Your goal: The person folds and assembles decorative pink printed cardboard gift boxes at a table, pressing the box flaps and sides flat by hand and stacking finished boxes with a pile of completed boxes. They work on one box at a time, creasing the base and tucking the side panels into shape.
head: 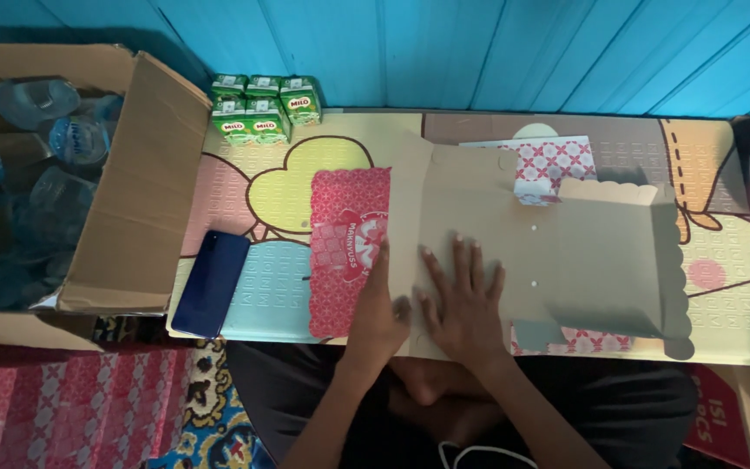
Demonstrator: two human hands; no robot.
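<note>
— What is being pressed at the lower centre of the frame?

— A flat cardboard box blank (531, 252) is being held down on the patterned mat (288, 195); the right hand (466, 304) is being laid open, fingers spread, on its plain brown inside; the left hand (375, 308) is being set flat beside it, along the fold where the red printed flap (345, 252) begins; nothing is being gripped, probably so the crease is kept flat.

— Is room being left at the edges?

— Bare mat is being left at the right; at the left a dark phone (210, 282) and a carton of water bottles (132, 191) are crowding in; green drink cartons (262, 108) are being kept at the upper left.
</note>
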